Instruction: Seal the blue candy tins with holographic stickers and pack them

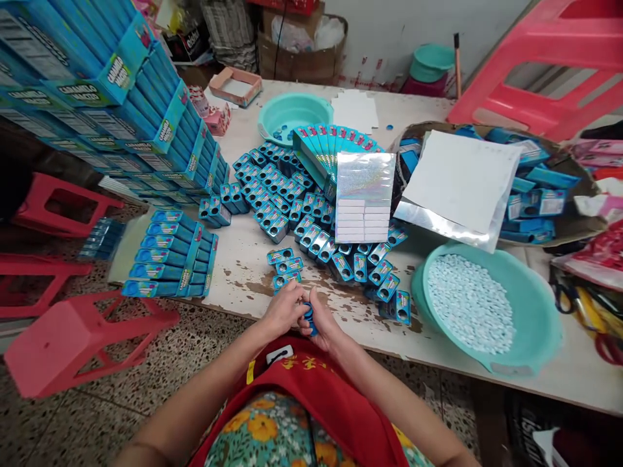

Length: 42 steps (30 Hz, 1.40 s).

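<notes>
My left hand and my right hand meet at the near edge of the table, fingers closed together on one small blue box, mostly hidden between them. Just beyond my hands lie three small blue boxes in a short stack. A broad cluster of several open small blue boxes spreads across the table's middle. A teal basin of small white pellets stands to my right.
Tall stacks of blue cartons fill the left, with a lower pile at the table edge. Holographic foil bags, a basket of blue boxes, an empty teal bowl and red plastic stools surround the worn table.
</notes>
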Each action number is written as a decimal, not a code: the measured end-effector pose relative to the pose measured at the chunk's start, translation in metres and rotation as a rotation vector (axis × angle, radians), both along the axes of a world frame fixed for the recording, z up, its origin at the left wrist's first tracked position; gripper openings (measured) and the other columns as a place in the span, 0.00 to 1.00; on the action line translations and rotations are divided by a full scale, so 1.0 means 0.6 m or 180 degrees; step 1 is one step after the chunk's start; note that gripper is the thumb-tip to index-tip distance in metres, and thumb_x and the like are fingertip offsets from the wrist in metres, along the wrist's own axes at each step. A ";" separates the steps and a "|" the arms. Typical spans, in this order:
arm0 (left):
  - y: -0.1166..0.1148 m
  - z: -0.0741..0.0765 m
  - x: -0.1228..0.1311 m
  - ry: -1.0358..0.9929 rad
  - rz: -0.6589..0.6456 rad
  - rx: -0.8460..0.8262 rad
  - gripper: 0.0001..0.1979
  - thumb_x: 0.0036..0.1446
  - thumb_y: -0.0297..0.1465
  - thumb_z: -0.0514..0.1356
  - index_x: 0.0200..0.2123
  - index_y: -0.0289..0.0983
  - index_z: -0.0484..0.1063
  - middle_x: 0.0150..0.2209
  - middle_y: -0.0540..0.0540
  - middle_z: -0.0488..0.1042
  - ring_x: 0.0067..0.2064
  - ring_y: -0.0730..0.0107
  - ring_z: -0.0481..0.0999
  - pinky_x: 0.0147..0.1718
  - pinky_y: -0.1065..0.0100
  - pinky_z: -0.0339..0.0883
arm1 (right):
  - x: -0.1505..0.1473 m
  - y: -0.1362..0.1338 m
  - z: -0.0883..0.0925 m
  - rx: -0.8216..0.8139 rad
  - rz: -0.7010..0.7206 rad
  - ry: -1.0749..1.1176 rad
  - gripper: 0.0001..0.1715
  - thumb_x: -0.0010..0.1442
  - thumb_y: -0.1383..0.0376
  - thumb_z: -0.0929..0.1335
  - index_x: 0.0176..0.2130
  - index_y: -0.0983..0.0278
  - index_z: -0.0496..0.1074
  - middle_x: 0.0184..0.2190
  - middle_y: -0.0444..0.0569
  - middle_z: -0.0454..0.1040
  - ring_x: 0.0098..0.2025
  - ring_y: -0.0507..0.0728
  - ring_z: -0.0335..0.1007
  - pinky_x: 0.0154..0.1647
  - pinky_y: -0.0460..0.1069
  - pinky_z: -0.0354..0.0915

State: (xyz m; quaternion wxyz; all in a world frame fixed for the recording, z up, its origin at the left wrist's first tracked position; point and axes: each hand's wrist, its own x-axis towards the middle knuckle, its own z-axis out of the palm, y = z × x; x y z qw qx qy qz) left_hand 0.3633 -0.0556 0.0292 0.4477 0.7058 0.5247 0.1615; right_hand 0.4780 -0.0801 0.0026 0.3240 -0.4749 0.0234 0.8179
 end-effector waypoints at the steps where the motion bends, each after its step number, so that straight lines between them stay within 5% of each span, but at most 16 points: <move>1: 0.003 0.004 -0.004 0.0045 -0.0025 0.0019 0.04 0.51 0.26 0.55 0.28 0.38 0.70 0.37 0.46 0.67 0.42 0.64 0.68 0.42 0.63 0.64 | -0.005 0.002 0.002 -0.0025 -0.0009 0.0026 0.29 0.50 0.39 0.66 0.30 0.62 0.61 0.14 0.35 0.58 0.12 0.43 0.50 0.11 0.38 0.43; 4: 0.008 0.009 -0.010 0.0031 0.0279 0.0082 0.04 0.51 0.26 0.54 0.27 0.38 0.67 0.34 0.47 0.69 0.40 0.64 0.68 0.41 0.63 0.63 | -0.017 0.013 0.005 -0.0119 -0.0083 0.0000 0.29 0.51 0.39 0.65 0.28 0.62 0.60 0.14 0.35 0.57 0.12 0.43 0.48 0.11 0.38 0.43; 7: 0.024 0.003 -0.015 -0.0441 0.1167 -0.0244 0.02 0.52 0.30 0.54 0.31 0.39 0.65 0.30 0.49 0.69 0.33 0.69 0.70 0.34 0.67 0.65 | -0.022 0.032 0.003 -0.0054 -0.0157 -0.0076 0.30 0.51 0.39 0.64 0.26 0.63 0.60 0.15 0.37 0.60 0.13 0.43 0.48 0.11 0.39 0.44; 10: 0.071 -0.008 -0.037 -0.1160 0.1839 -0.0779 0.12 0.48 0.34 0.57 0.37 0.38 0.65 0.29 0.52 0.68 0.26 0.74 0.70 0.26 0.71 0.64 | -0.017 0.047 -0.002 0.0108 -0.0236 -0.0127 0.30 0.51 0.39 0.64 0.27 0.63 0.61 0.18 0.39 0.64 0.13 0.43 0.49 0.11 0.39 0.44; 15: 0.168 -0.018 -0.098 -0.1195 0.1644 -0.1183 0.13 0.39 0.33 0.63 0.30 0.34 0.68 0.22 0.53 0.66 0.22 0.77 0.66 0.22 0.73 0.61 | 0.013 0.060 -0.010 0.0507 -0.0119 -0.0511 0.25 0.46 0.46 0.71 0.28 0.64 0.65 0.21 0.40 0.65 0.15 0.43 0.53 0.12 0.39 0.42; 19: 0.167 -0.016 -0.096 -0.0880 0.1639 -0.0749 0.09 0.41 0.31 0.61 0.29 0.35 0.69 0.22 0.54 0.65 0.22 0.78 0.65 0.21 0.74 0.59 | 0.029 0.065 -0.002 0.1108 0.0108 -0.0923 0.22 0.46 0.50 0.72 0.33 0.64 0.70 0.20 0.38 0.65 0.15 0.44 0.51 0.12 0.41 0.42; 26: 0.084 0.016 -0.031 -0.1107 0.0757 -0.1488 0.14 0.46 0.31 0.60 0.39 0.37 0.66 0.34 0.49 0.71 0.21 0.79 0.69 0.21 0.74 0.65 | 0.011 0.058 0.005 0.1770 0.0589 -0.1048 0.22 0.51 0.48 0.69 0.25 0.63 0.65 0.17 0.37 0.63 0.14 0.44 0.51 0.14 0.42 0.46; 29: 0.114 0.024 -0.059 -0.0812 -0.0010 -0.1499 0.20 0.48 0.30 0.59 0.47 0.38 0.65 0.44 0.44 0.71 0.26 0.75 0.73 0.27 0.70 0.70 | 0.008 0.057 -0.005 0.1603 0.0480 -0.1054 0.22 0.52 0.48 0.67 0.25 0.63 0.65 0.17 0.38 0.63 0.13 0.44 0.50 0.13 0.42 0.43; 32: 0.170 0.013 -0.091 0.0045 -0.0615 -0.0302 0.24 0.48 0.21 0.55 0.50 0.43 0.68 0.53 0.44 0.68 0.44 0.64 0.74 0.42 0.64 0.69 | 0.012 0.060 -0.013 0.1412 0.0311 -0.1239 0.21 0.51 0.48 0.67 0.26 0.63 0.65 0.17 0.37 0.62 0.13 0.44 0.49 0.13 0.42 0.42; 35: 0.216 -0.015 -0.105 0.0647 -0.1207 0.0499 0.31 0.43 0.15 0.53 0.48 0.49 0.70 0.60 0.50 0.62 0.60 0.63 0.62 0.53 0.62 0.61 | 0.021 0.058 -0.021 0.1336 0.0257 -0.1479 0.21 0.51 0.49 0.67 0.24 0.64 0.64 0.16 0.37 0.61 0.13 0.44 0.49 0.13 0.41 0.42; 38: 0.236 -0.041 -0.113 0.0619 -0.1652 0.0400 0.35 0.42 0.14 0.52 0.50 0.52 0.68 0.60 0.54 0.63 0.58 0.68 0.65 0.52 0.67 0.62 | 0.029 0.049 -0.035 0.1215 0.0162 -0.1605 0.21 0.50 0.48 0.66 0.24 0.64 0.63 0.16 0.37 0.61 0.13 0.44 0.50 0.13 0.41 0.42; 42: 0.233 -0.044 -0.131 0.0532 -0.1612 0.0434 0.35 0.42 0.17 0.53 0.53 0.50 0.65 0.59 0.51 0.64 0.54 0.66 0.69 0.49 0.69 0.63 | 0.025 0.035 -0.063 0.1092 0.0079 -0.1675 0.21 0.49 0.48 0.67 0.26 0.64 0.65 0.18 0.38 0.63 0.14 0.45 0.51 0.13 0.42 0.43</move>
